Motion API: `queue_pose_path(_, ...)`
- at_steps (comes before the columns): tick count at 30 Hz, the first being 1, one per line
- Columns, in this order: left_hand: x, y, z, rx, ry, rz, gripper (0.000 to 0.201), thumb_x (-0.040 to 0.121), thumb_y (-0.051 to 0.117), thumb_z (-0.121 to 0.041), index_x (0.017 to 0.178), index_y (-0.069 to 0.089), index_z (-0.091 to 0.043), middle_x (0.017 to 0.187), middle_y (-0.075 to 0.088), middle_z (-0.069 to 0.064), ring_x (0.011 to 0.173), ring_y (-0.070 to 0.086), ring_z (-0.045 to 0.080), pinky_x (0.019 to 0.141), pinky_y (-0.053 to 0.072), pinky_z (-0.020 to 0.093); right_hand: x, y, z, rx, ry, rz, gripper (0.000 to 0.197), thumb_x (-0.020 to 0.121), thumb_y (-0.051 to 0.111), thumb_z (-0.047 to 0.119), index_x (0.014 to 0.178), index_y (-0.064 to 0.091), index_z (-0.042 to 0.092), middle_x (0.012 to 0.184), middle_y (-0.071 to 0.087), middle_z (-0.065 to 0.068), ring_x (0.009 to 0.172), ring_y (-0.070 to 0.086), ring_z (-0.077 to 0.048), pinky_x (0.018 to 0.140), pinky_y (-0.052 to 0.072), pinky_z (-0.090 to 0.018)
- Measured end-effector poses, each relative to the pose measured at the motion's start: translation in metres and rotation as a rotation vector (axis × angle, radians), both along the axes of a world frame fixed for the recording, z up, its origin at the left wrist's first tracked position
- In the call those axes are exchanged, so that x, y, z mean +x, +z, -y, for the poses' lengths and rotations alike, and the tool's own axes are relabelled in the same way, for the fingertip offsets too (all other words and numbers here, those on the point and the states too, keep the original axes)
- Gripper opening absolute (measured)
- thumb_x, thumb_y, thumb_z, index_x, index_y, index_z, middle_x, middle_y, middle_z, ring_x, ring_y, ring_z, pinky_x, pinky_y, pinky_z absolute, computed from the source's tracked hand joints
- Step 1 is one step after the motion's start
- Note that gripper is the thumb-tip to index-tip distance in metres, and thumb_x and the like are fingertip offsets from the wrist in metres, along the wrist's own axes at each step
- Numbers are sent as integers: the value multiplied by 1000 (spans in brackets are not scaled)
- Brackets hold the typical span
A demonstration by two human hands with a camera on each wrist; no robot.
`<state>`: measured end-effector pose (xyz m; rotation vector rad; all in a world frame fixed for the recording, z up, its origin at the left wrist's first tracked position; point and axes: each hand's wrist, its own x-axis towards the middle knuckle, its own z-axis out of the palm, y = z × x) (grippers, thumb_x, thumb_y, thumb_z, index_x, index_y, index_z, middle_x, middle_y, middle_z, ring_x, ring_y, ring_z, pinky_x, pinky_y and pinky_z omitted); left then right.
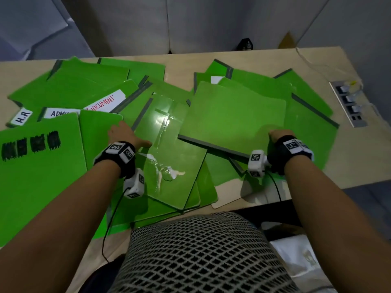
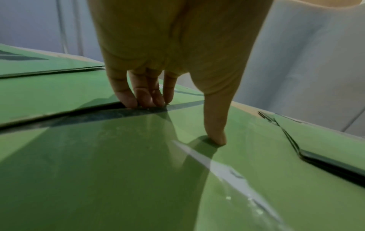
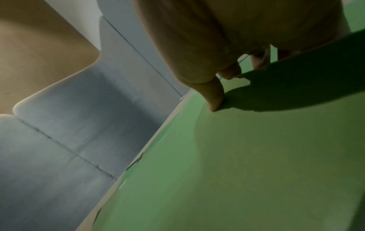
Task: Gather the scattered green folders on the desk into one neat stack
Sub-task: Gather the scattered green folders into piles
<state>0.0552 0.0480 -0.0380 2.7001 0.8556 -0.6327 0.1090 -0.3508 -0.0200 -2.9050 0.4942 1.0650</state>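
Your green folders (image 1: 232, 111) lie all over the desk (image 1: 351, 157), flat and thin, overlapping each other at many angles, not in one pile. They are smooth card with rounded corners and a dark grey strip down one edge. The glossy folder (image 1: 169, 166) in the middle, right in front of you, is shiny like plastic, catches the light, and has a torn white patch near its low end. Some folders at the far left have white labels (image 1: 102, 103) with writing, and the big one at your near left has black scribbles (image 1: 31, 144) on it. Your left hand (image 1: 124, 134) is spread on the glossy folder: the fingers (image 2: 136, 93) reach down to its grey edge, where the next folder overlaps, and the thumb presses flat on the cover. Your right hand (image 1: 279, 135) holds the near right corner of the tilted folder (image 1: 239, 115), with the thumb (image 3: 213, 100) on top and the fingers curled under the edge, so that corner is lifted a little. The desk is pale, smooth wood with a rounded front edge. A metal socket strip (image 1: 349, 102) is set into it at the far right.
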Motion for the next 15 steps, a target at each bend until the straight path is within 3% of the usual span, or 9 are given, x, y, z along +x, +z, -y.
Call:
queue_pose_path(1,-1,-2,-2,-20,17,6,108,62,81,-55,139,32,3,139,43,23,131,41,38,105,42,46,0,-9,4,-21,66,-29,61,76,72,26,131,55,7,138,51,-19,122,55,-36,103,46,-44)
queue_pose_path(2,-3,-4,-2,-54,50,12,112,59,82,-55,139,31,3,139,44,24,129,44,39,103,44,47,-1,-18,8,-27,80,-34,75,56,79,34,124,59,9,129,57,-20,112,60,-38,94,52,-46)
queue_pose_path(3,-5,-5,-2,-91,88,14,115,56,84,-55,139,29,2,139,45,24,128,46,40,100,46,48,-1,-31,16,-21,50,-59,89,37,76,39,120,62,10,118,61,-20,100,64,-39,84,55,-50)
queue_pose_path(4,-8,-6,0,-121,119,10,117,54,85,-55,140,28,2,139,46,23,127,47,40,99,48,48,-7,-34,18,7,3,-51,94,29,74,38,119,61,13,114,61,-21,92,65,-40,77,57,-51)
queue_pose_path(6,-14,-7,4,-168,164,-7,113,54,85,-54,137,34,3,135,51,21,122,52,39,95,50,46,-26,-9,0,66,-6,11,84,47,77,20,128,53,23,129,52,-23,96,63,-43,79,57,-52)
queue_pose_path(8,-19,-9,9,-225,187,-9,98,58,85,-53,127,47,4,127,58,20,114,58,37,91,54,44,-37,13,-14,110,-27,16,87,66,72,0,140,41,36,150,33,-20,114,57,-44,93,52,-53)
queue_pose_path(12,-26,-10,21,-201,134,-18,89,63,79,-58,123,55,2,125,59,19,109,61,34,86,55,37,-35,15,-24,120,45,19,89,77,70,0,148,31,39,158,23,-12,132,44,-38,108,41,-49)
queue_pose_path(15,-30,-9,30,-184,93,-16,89,68,77,-55,131,48,1,135,46,20,112,58,32,80,51,34,-32,13,-34,120,25,35,81,79,70,2,146,37,34,154,31,-13,130,47,-36,108,41,-43)
